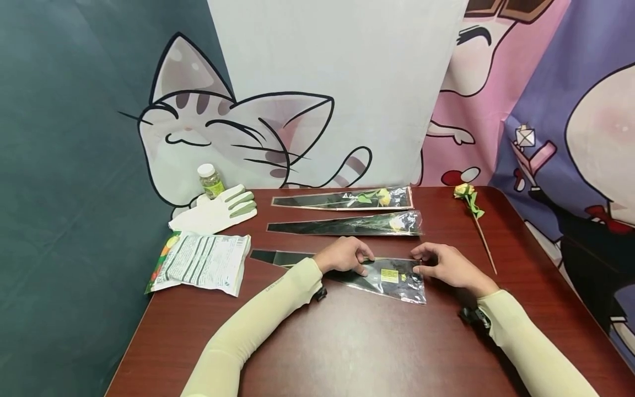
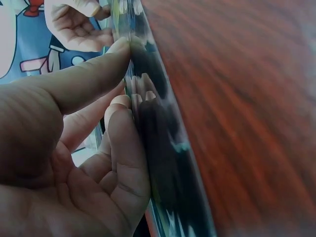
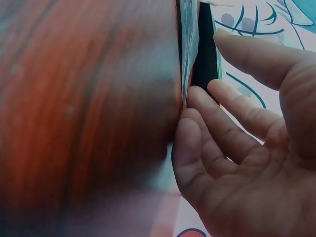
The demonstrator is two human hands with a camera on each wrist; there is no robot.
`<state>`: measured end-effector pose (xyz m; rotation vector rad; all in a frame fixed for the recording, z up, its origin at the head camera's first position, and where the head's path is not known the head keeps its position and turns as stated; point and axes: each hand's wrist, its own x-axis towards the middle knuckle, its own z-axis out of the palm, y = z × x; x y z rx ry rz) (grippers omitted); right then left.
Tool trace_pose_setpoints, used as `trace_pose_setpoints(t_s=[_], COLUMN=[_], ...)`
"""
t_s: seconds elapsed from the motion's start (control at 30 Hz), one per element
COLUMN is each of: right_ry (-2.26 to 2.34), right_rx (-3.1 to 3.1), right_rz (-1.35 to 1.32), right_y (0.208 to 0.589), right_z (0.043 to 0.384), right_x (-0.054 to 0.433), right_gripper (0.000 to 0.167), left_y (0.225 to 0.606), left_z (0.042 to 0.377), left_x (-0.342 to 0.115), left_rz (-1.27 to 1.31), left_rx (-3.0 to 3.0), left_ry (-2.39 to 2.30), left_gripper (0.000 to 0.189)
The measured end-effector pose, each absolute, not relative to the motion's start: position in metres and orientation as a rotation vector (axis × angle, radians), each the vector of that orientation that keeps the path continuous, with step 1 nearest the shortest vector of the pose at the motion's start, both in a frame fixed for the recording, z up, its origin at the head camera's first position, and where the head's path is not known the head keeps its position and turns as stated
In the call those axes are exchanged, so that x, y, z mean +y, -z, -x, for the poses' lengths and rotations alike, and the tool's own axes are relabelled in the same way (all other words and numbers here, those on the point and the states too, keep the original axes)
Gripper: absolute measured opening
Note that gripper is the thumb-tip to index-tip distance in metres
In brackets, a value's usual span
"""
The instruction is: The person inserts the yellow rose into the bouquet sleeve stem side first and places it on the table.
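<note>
A tapered black and clear plastic flower sleeve [image 1: 367,278] lies flat on the table, its wide end to the right and a yellow label near that end. My left hand [image 1: 344,256] rests on the sleeve's middle, thumb and fingertips touching its surface and spread apart. At the wide end is my right hand [image 1: 448,266], fingers loosely bent beside the far corner. In the right wrist view that hand's thumb stands away from the other fingers, whose tips [image 3: 190,131] are right at the sleeve's edge [image 3: 187,54]. The left arm covers part of the narrow end.
Behind lie two similar sleeves, the farther [image 1: 342,199] and the nearer [image 1: 342,225], each with a yellow rose inside. A loose yellow rose [image 1: 464,191] lies at right. At left are white gloves [image 1: 213,212], a jar [image 1: 211,182] and a printed plastic packet [image 1: 205,262].
</note>
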<state>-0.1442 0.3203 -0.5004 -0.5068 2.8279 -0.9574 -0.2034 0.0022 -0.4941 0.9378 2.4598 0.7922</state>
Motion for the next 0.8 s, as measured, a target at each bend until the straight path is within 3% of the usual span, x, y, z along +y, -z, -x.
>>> trace_pose_setpoints(t_s=[0.27, 0.5, 0.8], right_ry=[1.001, 0.928, 1.147], right_rx=[2.769, 2.696, 2.407], right_rz=[0.478, 0.460, 0.472], right_y=[0.4988, 0.4963, 0.4941], right_z=[0.1432, 0.1471, 0.1424], right_x=[0.3171, 0.3165, 0.3211], right_gripper=[0.035, 0.017, 0.025], left_y=[0.4990, 0.4973, 0.4957], left_z=[0.2053, 0.2019, 0.2051], left_x=[0.0039, 0.0042, 0.0025], left_rz=[-0.920, -0.901, -0.880], left_rx=[2.465, 2.450, 2.457], left_ry=[-0.799, -0.817, -0.828], left_gripper=[0.038, 0.038, 0.037])
